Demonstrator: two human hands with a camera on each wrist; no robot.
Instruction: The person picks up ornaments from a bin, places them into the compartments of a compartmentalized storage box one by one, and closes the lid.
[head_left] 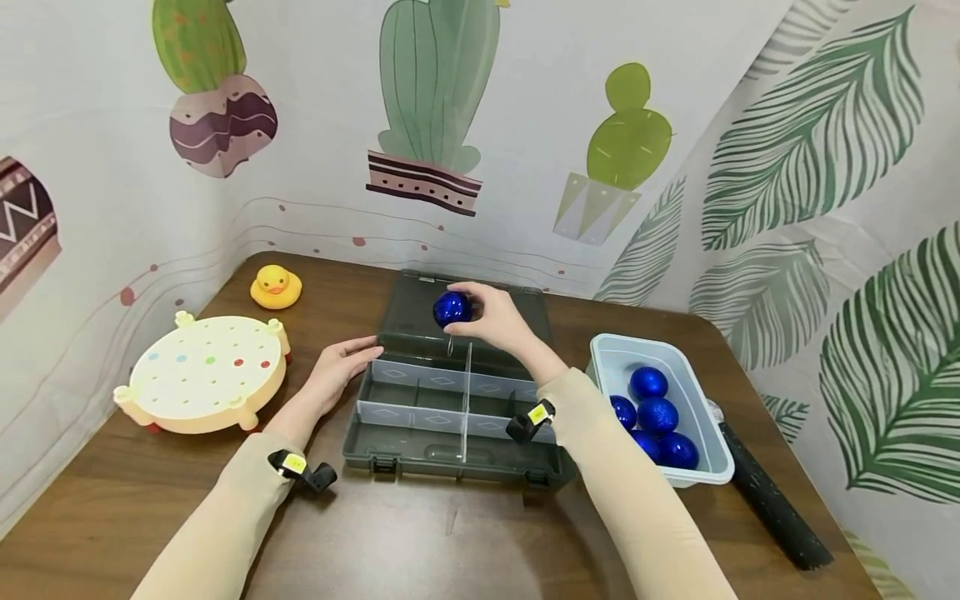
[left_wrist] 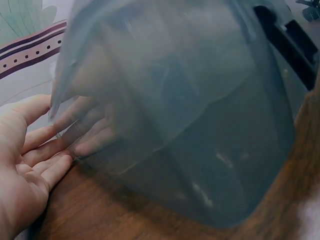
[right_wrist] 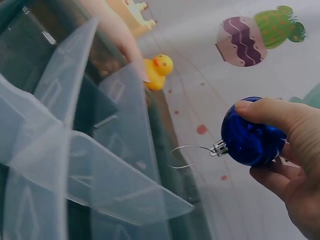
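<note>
A shiny blue Christmas ball (head_left: 452,309) with a silver cap and a thin loop is pinched between the thumb and fingers of my right hand (head_left: 491,315), above the back of a dark compartment box (head_left: 420,450). In the right wrist view the ball (right_wrist: 252,132) hangs clear of the translucent dividers (right_wrist: 120,175). My left hand (head_left: 341,371) touches the box's left side near the hinge, its fingers extended; the left wrist view shows fingers (left_wrist: 42,145) against the smoky plastic. The box's lid (head_left: 412,304) is swung back. Inside, the visible compartments hold nothing.
Right of the box, a light blue tub (head_left: 708,417) holds several blue balls (head_left: 657,414). A black-handled tool (head_left: 772,492) lies beyond it. On the left are a cream round pegboard toy (head_left: 202,375) and a yellow rubber duck (head_left: 276,287). A patterned cloth hangs behind.
</note>
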